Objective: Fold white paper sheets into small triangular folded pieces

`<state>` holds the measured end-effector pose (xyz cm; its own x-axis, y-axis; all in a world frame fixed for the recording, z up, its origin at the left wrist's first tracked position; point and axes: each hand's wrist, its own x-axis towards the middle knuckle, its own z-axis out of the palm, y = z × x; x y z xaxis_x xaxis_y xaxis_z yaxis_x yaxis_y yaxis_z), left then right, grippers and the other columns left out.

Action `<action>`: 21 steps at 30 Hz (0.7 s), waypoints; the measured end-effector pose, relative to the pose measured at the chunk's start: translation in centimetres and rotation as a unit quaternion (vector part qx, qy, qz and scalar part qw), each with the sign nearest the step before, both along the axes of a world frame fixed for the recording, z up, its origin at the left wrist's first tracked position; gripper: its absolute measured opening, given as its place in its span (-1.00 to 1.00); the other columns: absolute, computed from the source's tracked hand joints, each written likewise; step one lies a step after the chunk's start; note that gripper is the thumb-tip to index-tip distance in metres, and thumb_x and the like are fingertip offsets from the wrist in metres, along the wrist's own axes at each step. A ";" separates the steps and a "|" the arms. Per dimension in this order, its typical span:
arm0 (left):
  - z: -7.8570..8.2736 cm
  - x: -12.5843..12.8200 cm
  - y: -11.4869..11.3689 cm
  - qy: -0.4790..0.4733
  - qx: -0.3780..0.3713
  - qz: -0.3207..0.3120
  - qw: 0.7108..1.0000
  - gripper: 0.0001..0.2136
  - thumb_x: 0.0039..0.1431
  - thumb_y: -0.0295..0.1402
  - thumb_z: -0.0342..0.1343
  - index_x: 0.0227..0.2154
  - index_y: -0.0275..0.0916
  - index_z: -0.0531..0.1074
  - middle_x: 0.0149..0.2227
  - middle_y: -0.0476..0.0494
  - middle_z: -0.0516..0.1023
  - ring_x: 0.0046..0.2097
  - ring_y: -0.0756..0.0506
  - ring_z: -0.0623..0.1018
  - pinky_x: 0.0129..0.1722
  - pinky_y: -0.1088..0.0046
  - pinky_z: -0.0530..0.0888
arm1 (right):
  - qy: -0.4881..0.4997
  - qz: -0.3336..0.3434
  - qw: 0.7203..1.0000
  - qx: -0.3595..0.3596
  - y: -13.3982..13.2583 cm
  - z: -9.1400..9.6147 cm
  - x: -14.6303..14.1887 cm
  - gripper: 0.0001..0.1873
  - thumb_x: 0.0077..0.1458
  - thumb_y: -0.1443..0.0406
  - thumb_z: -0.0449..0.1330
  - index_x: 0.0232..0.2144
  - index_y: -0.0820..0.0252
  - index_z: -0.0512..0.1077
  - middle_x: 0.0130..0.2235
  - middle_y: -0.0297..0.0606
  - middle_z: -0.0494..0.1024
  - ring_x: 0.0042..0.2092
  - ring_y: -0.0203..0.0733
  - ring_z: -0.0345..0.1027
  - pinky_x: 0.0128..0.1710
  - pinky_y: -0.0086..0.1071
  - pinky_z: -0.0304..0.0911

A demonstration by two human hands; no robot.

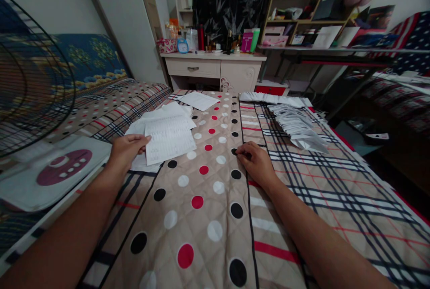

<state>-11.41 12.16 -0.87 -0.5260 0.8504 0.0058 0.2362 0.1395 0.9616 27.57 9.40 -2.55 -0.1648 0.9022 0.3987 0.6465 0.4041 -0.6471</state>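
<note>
Patterned bed (201,230): L hand (129,148) pinching printed sheet (171,139) at edge, over loose papers (168,110); R hand (257,161) w/ fingers curled on bed, can't tell if gripping. Fan (30,74), if on, could scatter papers.

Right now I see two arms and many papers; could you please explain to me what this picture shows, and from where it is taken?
There is no machine here: a person works bare-handed. The picture comes from a camera worn on the head, looking forward and down. The left hand pinches the edge of a written sheet, with more papers beneath it. The right hand is curled over the quilted cover; I see nothing in it. Fanned white papers lie beyond it, to the right.
</note>
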 end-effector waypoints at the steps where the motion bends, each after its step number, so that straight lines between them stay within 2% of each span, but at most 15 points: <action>1: 0.4 0.8 -0.2 -0.061 -0.005 -0.018 0.998 -0.71 -0.27 -0.31 0.34 -0.45 -0.32 0.43 -0.57 0.01 0.44 -0.59 0.07 0.38 -0.58 0.57 0.33 | 0.007 -0.002 1.000 0.001 0.0 0.0 0.0 -0.86 0.01 0.43 0.15 -0.39 0.18 0.49 -0.29 -0.24 0.49 -0.27 -0.18 0.37 -0.25 -0.33 0.24; 3: 1.2 3.3 -0.8 -0.162 0.005 -0.079 0.984 -0.74 -0.25 -0.37 0.33 -0.48 -0.31 0.39 -0.56 0.00 0.46 -0.57 0.07 0.41 -0.58 0.59 0.35 | 0.040 -0.018 0.999 -0.003 -0.1 0.0 -0.1 -0.88 0.04 0.39 0.15 -0.37 0.18 0.49 -0.30 -0.24 0.50 -0.28 -0.18 0.36 -0.25 -0.32 0.24; 5: 1.8 6.6 -1.5 -0.223 -0.017 -0.133 0.966 -0.76 -0.21 -0.41 0.32 -0.50 -0.28 0.34 -0.55 -0.01 0.47 -0.56 0.06 0.44 -0.58 0.60 0.36 | 0.107 -0.047 0.993 -0.010 -0.3 0.2 -0.2 -0.87 0.08 0.33 0.14 -0.31 0.18 0.47 -0.30 -0.25 0.51 -0.32 -0.20 0.35 -0.27 -0.32 0.25; 8: 2.1 12.1 -2.5 -0.250 -0.097 -0.211 0.940 -0.83 -0.11 -0.42 0.27 -0.46 -0.28 0.38 -0.50 -0.08 0.53 -0.52 0.01 0.49 -0.52 0.53 0.43 | 0.216 -0.082 0.973 -0.009 -0.8 0.9 -0.2 -0.78 0.13 0.26 0.11 -0.18 0.21 0.43 -0.27 -0.23 0.50 -0.35 -0.22 0.32 -0.32 -0.33 0.26; 11: 1.7 16.6 -2.8 -0.262 -0.116 -0.288 0.914 -0.84 -0.06 -0.39 0.26 -0.38 -0.26 0.44 -0.42 -0.13 0.57 -0.44 -0.05 0.55 -0.43 0.45 0.49 | 0.262 -0.093 0.960 -0.010 -1.3 1.4 0.0 -0.75 0.13 0.23 0.14 -0.16 0.22 0.41 -0.28 -0.22 0.49 -0.35 -0.21 0.31 -0.35 -0.34 0.26; 12: 1.5 17.7 -2.7 -0.269 -0.108 -0.293 0.911 -0.83 -0.06 -0.38 0.26 -0.37 -0.25 0.45 -0.41 -0.13 0.58 -0.43 -0.05 0.56 -0.41 0.44 0.50 | 0.272 -0.094 0.958 -0.011 -1.5 1.6 0.0 -0.75 0.13 0.22 0.14 -0.16 0.21 0.42 -0.28 -0.22 0.49 -0.34 -0.21 0.32 -0.34 -0.34 0.26; 15: 0.9 19.8 -2.6 -0.280 -0.089 -0.295 0.909 -0.85 -0.07 -0.37 0.26 -0.39 -0.22 0.45 -0.38 -0.14 0.58 -0.42 -0.06 0.56 -0.37 0.39 0.52 | 0.306 -0.088 0.948 -0.019 -2.0 2.0 -0.1 -0.76 0.11 0.20 0.17 -0.20 0.19 0.43 -0.24 -0.19 0.51 -0.28 -0.19 0.34 -0.29 -0.33 0.27; 18: 0.5 20.4 -2.8 -0.267 -0.063 -0.302 0.913 -0.80 -0.04 -0.35 0.25 -0.31 -0.22 0.45 -0.33 -0.16 0.59 -0.42 -0.06 0.57 -0.39 0.40 0.53 | 0.358 -0.050 0.930 -0.068 -3.1 3.8 -0.9 -0.76 0.08 0.17 0.21 -0.22 0.16 0.44 -0.28 -0.24 0.51 -0.30 -0.22 0.34 -0.33 -0.39 0.26; 20: 0.4 20.2 -2.9 -0.272 -0.055 -0.301 0.912 -0.74 -0.04 -0.37 0.25 -0.23 -0.24 0.42 -0.29 -0.17 0.59 -0.41 -0.05 0.57 -0.40 0.44 0.53 | 0.371 0.037 0.915 -0.153 -4.4 6.2 -1.5 -0.75 0.04 0.14 0.25 -0.26 0.14 0.47 -0.35 -0.30 0.50 -0.39 -0.27 0.32 -0.41 -0.43 0.23; 21: 0.4 20.0 -3.0 -0.281 -0.056 -0.299 0.910 -0.72 -0.03 -0.38 0.26 -0.22 -0.26 0.41 -0.29 -0.17 0.58 -0.41 -0.04 0.57 -0.40 0.45 0.53 | 0.361 0.115 0.901 -0.210 -5.1 7.5 -1.7 -0.75 0.04 0.12 0.26 -0.27 0.14 0.49 -0.34 -0.30 0.52 -0.36 -0.27 0.36 -0.37 -0.43 0.26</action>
